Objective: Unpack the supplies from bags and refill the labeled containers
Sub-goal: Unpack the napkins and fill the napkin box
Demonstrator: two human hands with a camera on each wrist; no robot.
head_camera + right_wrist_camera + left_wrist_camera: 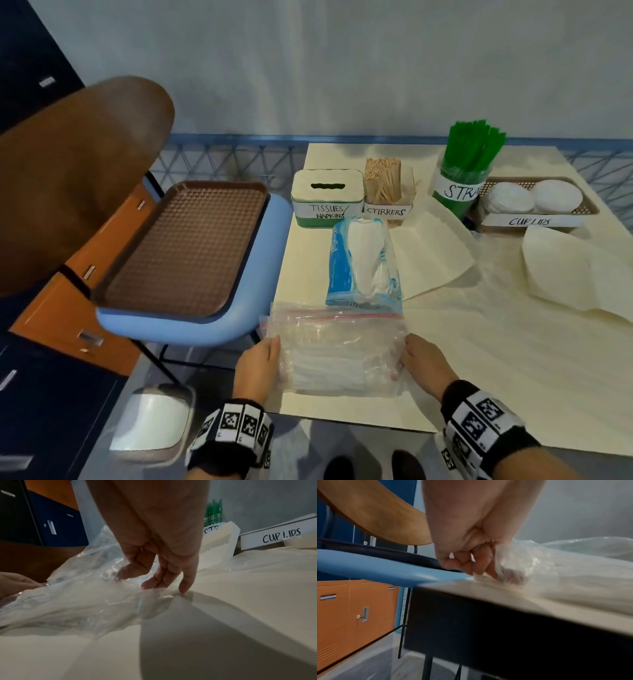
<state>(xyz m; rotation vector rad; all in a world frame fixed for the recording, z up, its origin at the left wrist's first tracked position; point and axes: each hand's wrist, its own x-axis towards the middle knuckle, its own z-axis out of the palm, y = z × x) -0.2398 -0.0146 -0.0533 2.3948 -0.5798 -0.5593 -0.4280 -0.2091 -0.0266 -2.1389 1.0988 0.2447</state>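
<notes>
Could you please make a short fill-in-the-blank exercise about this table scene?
1. Both hands hold the clear zip bag of ____.
2. The straws are coloured ____.
3. The brown tray rests on a ____ chair seat.
4. The basket label reads CUP ____.

Answers: napkins, green, blue, LIDS

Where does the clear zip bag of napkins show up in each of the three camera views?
Head: clear zip bag lies bottom centre, at the table's near edge, between the left hand and the right hand.
Left wrist: right of centre, under the fingers.
Right wrist: left and centre, crumpled under the thumb.
Shared landmark: the cream table cover beneath the bag in all three.
</notes>
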